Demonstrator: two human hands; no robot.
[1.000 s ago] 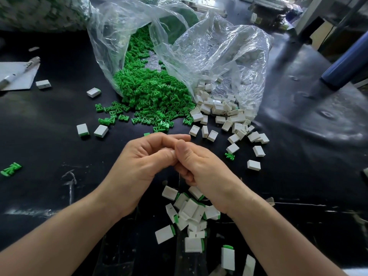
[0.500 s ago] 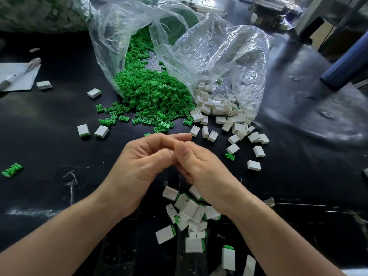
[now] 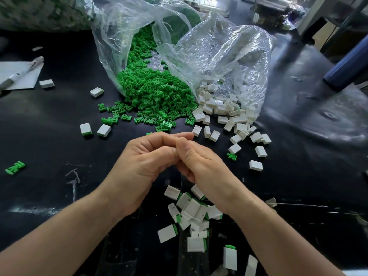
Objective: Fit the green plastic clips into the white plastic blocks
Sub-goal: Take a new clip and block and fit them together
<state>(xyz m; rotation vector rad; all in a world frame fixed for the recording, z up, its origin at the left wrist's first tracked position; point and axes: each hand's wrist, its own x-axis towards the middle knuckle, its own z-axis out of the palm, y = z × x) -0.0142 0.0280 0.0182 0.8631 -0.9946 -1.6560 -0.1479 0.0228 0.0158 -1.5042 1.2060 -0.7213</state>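
Observation:
My left hand (image 3: 145, 162) and my right hand (image 3: 201, 164) meet fingertip to fingertip above the middle of the black table, all fingers curled shut. Whatever sits between the fingertips is hidden. Beyond them a heap of green clips (image 3: 155, 92) spills from a clear plastic bag (image 3: 119, 36). To its right, white blocks (image 3: 221, 108) spill from a second clear bag (image 3: 229, 48). Under my wrists lies a pile of white blocks with green clips fitted (image 3: 193, 212).
Loose white blocks (image 3: 255, 165) and a stray green clip (image 3: 232, 156) lie right of my hands. Two blocks (image 3: 104, 130) and a lone clip (image 3: 15, 167) lie to the left. A pen (image 3: 22, 73) rests on paper (image 3: 12, 68) far left. A blue cylinder (image 3: 348, 64) stands far right.
Both hands stay pressed together at the same spot; only the fingertips shift slightly. Nothing on the table has moved.

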